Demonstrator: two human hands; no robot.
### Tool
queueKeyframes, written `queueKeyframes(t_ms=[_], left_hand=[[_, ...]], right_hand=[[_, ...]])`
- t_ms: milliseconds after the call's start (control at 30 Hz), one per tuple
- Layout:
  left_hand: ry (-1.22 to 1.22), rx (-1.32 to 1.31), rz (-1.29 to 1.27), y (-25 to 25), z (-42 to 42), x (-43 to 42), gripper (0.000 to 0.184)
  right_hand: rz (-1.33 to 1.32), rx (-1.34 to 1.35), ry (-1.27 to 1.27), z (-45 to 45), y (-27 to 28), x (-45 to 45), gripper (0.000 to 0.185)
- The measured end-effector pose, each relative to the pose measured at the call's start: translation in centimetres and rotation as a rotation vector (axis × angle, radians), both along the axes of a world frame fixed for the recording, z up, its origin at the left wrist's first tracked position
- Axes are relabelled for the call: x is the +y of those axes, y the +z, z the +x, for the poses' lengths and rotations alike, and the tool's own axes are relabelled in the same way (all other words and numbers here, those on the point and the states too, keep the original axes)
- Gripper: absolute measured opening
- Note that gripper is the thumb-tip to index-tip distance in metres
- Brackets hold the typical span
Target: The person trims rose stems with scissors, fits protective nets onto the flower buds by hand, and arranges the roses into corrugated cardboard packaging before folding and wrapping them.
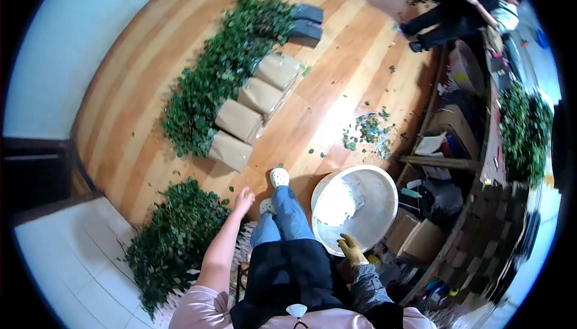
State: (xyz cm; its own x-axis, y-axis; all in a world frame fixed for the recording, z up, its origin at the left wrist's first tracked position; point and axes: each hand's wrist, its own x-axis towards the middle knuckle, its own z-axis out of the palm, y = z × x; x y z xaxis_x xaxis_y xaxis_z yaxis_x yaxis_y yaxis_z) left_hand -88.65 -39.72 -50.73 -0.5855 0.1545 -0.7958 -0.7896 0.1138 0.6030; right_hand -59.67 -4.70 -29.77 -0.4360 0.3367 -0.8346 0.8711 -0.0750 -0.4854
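Note:
My bare left hand (244, 200) is held out over the floor with its fingers loosely stretched and nothing visible in it. Below and left of it lies a big heap of leafy green stems (180, 221). On my right hand (350, 248) is a yellowish work glove; its fingers are apart and it appears to hold nothing. It hovers at the near rim of a large white tub (381, 221). Whitish scraps (351, 203) lie inside the tub, partly lost in glare.
Ahead, brown paper-wrapped bundles of leafy stems (239, 120) line the wooden floor, with dark-wrapped bundles (306, 31) beyond. Loose leaves (372, 130) litter the floor. On the right runs a workbench (493, 124) with cluttered shelves. Another person (469, 13) works at its far end.

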Motion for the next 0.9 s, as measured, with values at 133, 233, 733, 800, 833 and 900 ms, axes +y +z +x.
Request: queueKeyframes(t_ms=[133, 233, 733, 800, 833, 900], left_hand=[[-0.259, -0.018, -0.005, 7.2, 6.4, -0.2, 0.029], [-0.371, -0.038, -0.008, 11.8, 10.2, -0.5, 0.026], [-0.708, 0.173, -0.146, 23.7, 22.3, 18.2, 0.026], [-0.886, 0.189, -0.059, 25.5, 26.3, 23.5, 0.028], [-1.036, 0.28, -0.026, 25.6, 28.1, 25.5, 0.03], [-1.239, 0.396, 0.031, 27.5, 32.3, 29.3, 0.034]], right_hand=[[-0.069, 0.051, -0.152, 7.6, 4.2, -2.6, 0.044], [0.061, -0.035, -0.058, 10.2, 7.9, -3.8, 0.043], [0.258, 0.417, -0.435, 26.9, 18.5, -0.1, 0.05], [0.34, 0.497, -0.603, 31.4, 16.6, 0.4, 0.046], [0.372, 0.464, -0.67, 33.0, 18.8, 0.8, 0.046], [0.45, 0.451, -0.781, 36.2, 21.1, 1.6, 0.044]])
